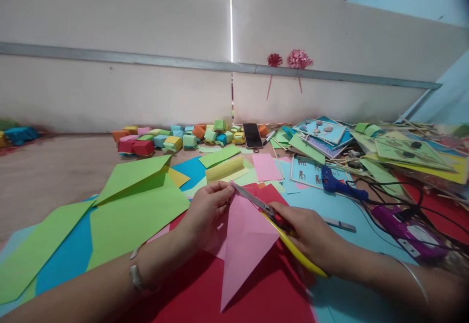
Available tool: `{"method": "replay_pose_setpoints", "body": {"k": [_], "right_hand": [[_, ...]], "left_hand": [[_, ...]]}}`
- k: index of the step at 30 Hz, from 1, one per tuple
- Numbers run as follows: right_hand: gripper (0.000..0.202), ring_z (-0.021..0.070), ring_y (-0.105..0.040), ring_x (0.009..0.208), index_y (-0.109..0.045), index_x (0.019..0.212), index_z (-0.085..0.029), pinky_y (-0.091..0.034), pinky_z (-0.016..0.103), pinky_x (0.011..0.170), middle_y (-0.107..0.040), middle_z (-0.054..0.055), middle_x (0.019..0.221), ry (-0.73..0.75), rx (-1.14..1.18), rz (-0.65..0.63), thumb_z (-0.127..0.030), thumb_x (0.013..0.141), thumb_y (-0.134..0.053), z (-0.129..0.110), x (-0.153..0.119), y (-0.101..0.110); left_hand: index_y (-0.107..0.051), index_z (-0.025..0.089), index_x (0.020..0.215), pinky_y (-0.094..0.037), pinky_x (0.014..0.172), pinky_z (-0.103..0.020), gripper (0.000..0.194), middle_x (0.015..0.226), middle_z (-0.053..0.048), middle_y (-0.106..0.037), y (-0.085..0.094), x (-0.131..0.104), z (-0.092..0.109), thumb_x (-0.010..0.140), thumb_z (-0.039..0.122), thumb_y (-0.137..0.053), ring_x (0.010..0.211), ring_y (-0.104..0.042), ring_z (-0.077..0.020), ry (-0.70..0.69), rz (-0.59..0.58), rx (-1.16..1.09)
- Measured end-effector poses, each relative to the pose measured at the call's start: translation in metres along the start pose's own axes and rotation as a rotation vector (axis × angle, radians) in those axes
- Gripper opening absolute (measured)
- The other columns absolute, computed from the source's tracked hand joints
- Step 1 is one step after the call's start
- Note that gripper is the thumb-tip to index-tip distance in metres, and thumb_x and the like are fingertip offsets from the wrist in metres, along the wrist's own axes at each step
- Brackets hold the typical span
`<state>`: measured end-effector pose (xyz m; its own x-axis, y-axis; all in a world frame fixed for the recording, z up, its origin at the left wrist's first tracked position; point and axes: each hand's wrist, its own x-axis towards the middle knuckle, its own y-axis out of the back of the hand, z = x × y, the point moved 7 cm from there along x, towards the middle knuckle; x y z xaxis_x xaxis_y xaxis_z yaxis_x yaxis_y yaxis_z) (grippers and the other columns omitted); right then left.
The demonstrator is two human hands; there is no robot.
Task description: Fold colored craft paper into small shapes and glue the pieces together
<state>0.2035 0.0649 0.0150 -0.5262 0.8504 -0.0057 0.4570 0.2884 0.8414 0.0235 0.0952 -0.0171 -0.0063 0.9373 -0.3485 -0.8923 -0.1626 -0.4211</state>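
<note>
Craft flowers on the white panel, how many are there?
2: a dark red craft flower at the grey rail, and a larger pink craft flower to its right.

Along my far edge, colourful paper cubes (172, 143) cluster beside a smartphone (252, 136) and marker (269, 138). I see red (274, 59) and pink flowers (299, 59) against the metal rail (164, 58); rightward, a blue glue gun (342, 182) lies near a purple power strip (405, 235).
</note>
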Motion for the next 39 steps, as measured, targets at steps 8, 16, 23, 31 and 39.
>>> {"method": "replay_pose_setpoints", "body": {"k": [8,16,23,31,39], "right_hand": [[0.02,0.0173,-0.063,0.075,-0.06,0.107,-0.024,-0.04,0.024,0.062,-0.071,0.004,0.091,0.009,-0.004,0.007,-0.022,0.089,-0.052,0.0,-0.002,0.001],[0.022,0.0176,-0.064,0.075,-0.062,0.109,-0.023,-0.041,0.024,0.062,-0.072,0.005,0.09,-0.006,-0.018,0.001,-0.022,0.088,-0.054,-0.001,0.0,0.002],[0.021,0.0164,-0.063,0.07,-0.065,0.105,-0.022,-0.041,0.024,0.061,-0.072,0.003,0.083,-0.023,0.022,-0.001,-0.025,0.087,-0.057,0.002,0.0,0.004],[0.03,0.0186,-0.065,0.08,-0.068,0.107,-0.019,-0.047,0.026,0.067,-0.072,0.004,0.094,-0.045,0.23,0.15,-0.031,0.08,-0.063,0.014,0.016,0.029],[0.041,0.0191,-0.064,0.078,-0.06,0.118,-0.014,-0.05,0.028,0.067,-0.069,0.005,0.086,-0.073,0.273,0.215,-0.026,0.079,-0.058,0.021,0.02,0.044]], "left_hand": [[-0.061,0.018,0.069,-0.043,0.047,-0.019,0.025,0.057,0.003,-0.059,-0.003,-0.001,0.001,0.059,0.024,-0.083,0.047,-0.055,-0.0086,0.01,-0.009,0.002],[-0.059,0.018,0.068,-0.039,0.045,-0.017,0.029,0.057,0.004,-0.058,-0.001,-0.002,0.001,0.056,0.026,-0.085,0.045,-0.052,-0.007,0.011,0.003,0.024],[-0.059,0.017,0.068,-0.034,0.043,-0.016,0.032,0.053,0.005,-0.055,-0.001,0.0,0.001,0.054,0.026,-0.086,0.043,-0.049,-0.0055,0.014,0.011,0.052],[-0.059,0.017,0.068,-0.035,0.043,-0.016,0.029,0.056,0.005,-0.055,-0.003,-0.001,0.001,0.055,0.024,-0.084,0.044,-0.049,-0.0058,-0.006,0.007,0.036],[-0.06,0.016,0.069,-0.042,0.045,-0.017,0.023,0.056,0.004,-0.056,-0.005,0.001,0.003,0.062,0.022,-0.081,0.045,-0.052,-0.0072,-0.033,-0.037,-0.013]]}}
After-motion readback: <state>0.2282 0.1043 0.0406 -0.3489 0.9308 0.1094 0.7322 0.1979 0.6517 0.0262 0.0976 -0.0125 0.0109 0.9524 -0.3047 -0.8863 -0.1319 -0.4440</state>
